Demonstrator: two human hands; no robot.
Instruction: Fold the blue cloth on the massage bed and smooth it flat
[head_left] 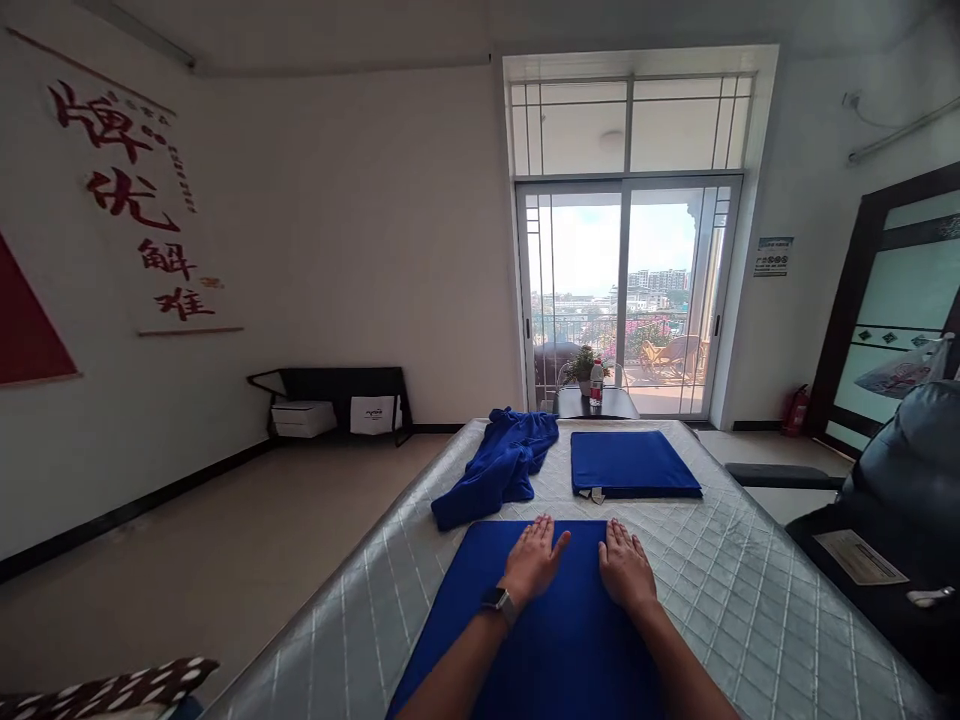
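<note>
A blue cloth (pixel 555 650) lies flat in front of me on the quilted mattress (pixel 712 580), its lower part running out of view. My left hand (pixel 534 555), with a watch (pixel 499 599) on the wrist, rests palm down near the cloth's far edge, fingers stretched and thumb out. Flat on the same edge, to the right, is my right hand (pixel 626 565), its fingers extended. Neither hand grips anything. Beyond them sits a neatly folded blue cloth (pixel 634 463) with a small white tag. Left of that is a crumpled blue cloth (pixel 506 465).
Past the mattress stands a small table (pixel 619 404) with a potted plant (pixel 583 370) and a bottle (pixel 596 383), before a glass sliding door (pixel 574 270). A black chair (pixel 911 480) is close on the right. A brown patterned cloth (pixel 142 690) shows at lower left.
</note>
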